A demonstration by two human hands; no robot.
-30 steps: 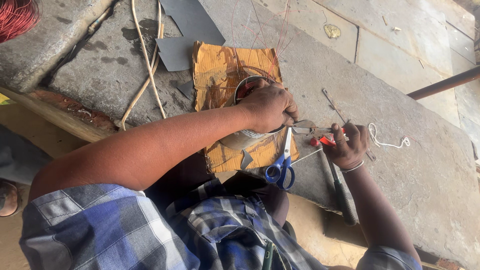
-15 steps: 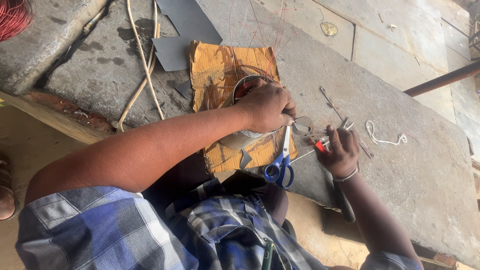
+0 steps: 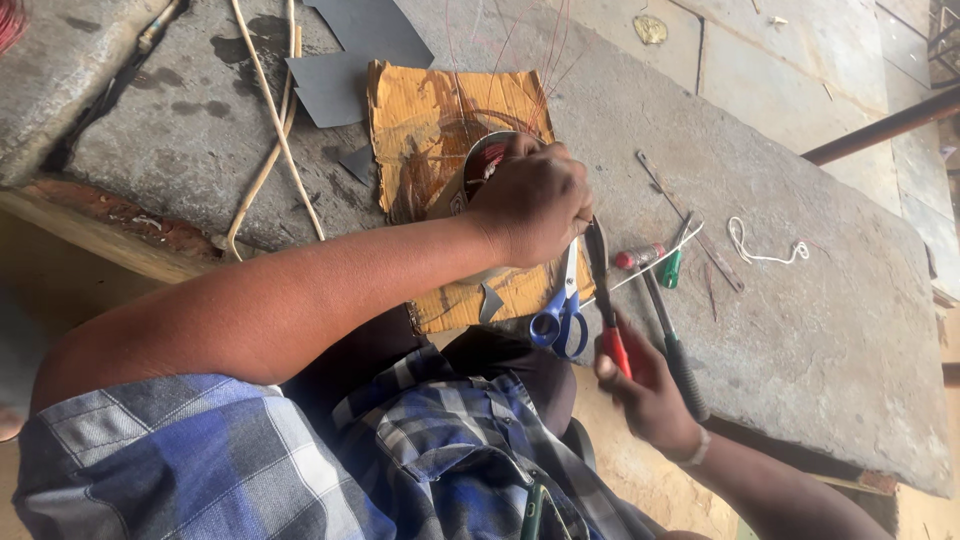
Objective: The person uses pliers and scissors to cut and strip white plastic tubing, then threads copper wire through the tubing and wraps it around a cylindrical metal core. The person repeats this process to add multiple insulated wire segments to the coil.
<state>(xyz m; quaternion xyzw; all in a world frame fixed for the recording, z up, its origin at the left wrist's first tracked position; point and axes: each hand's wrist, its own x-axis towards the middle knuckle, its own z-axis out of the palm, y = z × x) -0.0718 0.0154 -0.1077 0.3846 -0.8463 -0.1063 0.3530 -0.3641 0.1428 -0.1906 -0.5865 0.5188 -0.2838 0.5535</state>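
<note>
While the left hand [image 3: 535,200] presses down, fingers curled over a round metal motor housing [image 3: 480,165] at frame centre, steadying it on a cardboard sheet [image 3: 430,110], the right hand [image 3: 645,395] grips red-handled pliers [image 3: 605,290], tip aimed at the housing. Blue-handled scissors [image 3: 562,310] and screwdrivers [image 3: 672,340] lie just beside them on the stone slab [image 3: 830,340].

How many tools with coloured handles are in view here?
4: blue-handled scissors on the cardboard's edge, red-handled pliers in the right hand, a red screwdriver and a green one on the slab. Others may be hidden.
</note>
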